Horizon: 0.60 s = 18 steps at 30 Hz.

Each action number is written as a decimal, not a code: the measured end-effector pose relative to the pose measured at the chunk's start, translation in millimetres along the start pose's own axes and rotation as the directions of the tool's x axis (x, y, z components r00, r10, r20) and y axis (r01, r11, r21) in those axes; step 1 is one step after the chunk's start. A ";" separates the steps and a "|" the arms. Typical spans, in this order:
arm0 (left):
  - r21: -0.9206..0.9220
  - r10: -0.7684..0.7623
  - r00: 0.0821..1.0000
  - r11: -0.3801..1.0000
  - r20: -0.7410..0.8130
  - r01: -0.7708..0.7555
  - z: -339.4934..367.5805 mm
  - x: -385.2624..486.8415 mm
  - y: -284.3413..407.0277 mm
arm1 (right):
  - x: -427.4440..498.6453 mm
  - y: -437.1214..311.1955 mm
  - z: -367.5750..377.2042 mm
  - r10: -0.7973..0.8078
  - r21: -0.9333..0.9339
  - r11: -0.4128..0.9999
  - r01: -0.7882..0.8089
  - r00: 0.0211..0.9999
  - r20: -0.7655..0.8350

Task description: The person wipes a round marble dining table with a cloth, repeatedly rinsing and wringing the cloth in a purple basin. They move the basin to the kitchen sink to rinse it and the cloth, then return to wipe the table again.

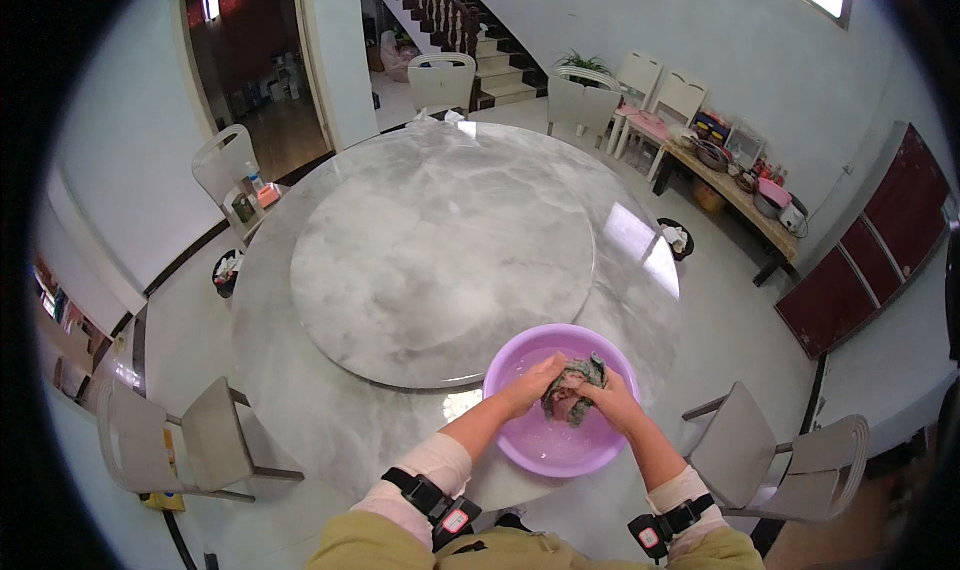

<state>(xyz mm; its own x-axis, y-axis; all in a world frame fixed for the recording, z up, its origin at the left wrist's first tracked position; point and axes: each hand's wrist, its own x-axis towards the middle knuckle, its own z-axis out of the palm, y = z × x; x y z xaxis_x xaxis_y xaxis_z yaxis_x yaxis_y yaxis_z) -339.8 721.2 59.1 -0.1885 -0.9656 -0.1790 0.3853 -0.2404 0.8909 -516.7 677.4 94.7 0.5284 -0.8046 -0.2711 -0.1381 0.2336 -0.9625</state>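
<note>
A purple plastic basin with water in it stands at the near right edge of the round marble-patterned table. Above the water, inside the basin's rim, a bunched wet cloth in grey-green and reddish brown is gripped between both hands. My left hand holds its left side, and my right hand holds its right side with the thumb across the front. Parts of the fingers are hidden behind the cloth.
A large round turntable covers the table's middle, just beyond the basin. Grey chairs stand around, one at the near right and one at the near left. A low bench with bowls and bottles is against the right wall.
</note>
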 end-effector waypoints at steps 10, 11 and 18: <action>0.082 -0.126 0.988 0.988 -0.089 0.133 23.7 -9.0 0.3 | -4.6 -6.3 12.3 0.251 0.489 0.835 -0.253 0.965 0.071; 0.137 -0.096 0.990 0.985 -0.102 0.110 23.5 -10.4 5.1 | -6.2 -9.4 10.4 0.245 0.461 0.841 -0.283 0.959 0.141; 0.053 -0.361 0.924 0.928 -0.123 0.370 12.0 -16.5 28.0 | -25.2 -18.0 -5.9 0.071 -0.686 0.727 -0.024 0.997 0.041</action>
<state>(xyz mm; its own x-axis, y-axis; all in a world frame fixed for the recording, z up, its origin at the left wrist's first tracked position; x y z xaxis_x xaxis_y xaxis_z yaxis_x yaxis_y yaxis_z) -336.8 731.5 92.0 -0.2025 -0.8178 -0.5387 0.2402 -0.5748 0.7823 -532.5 690.3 118.8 0.5511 -0.7628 -0.3384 -0.6877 -0.1854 -0.7019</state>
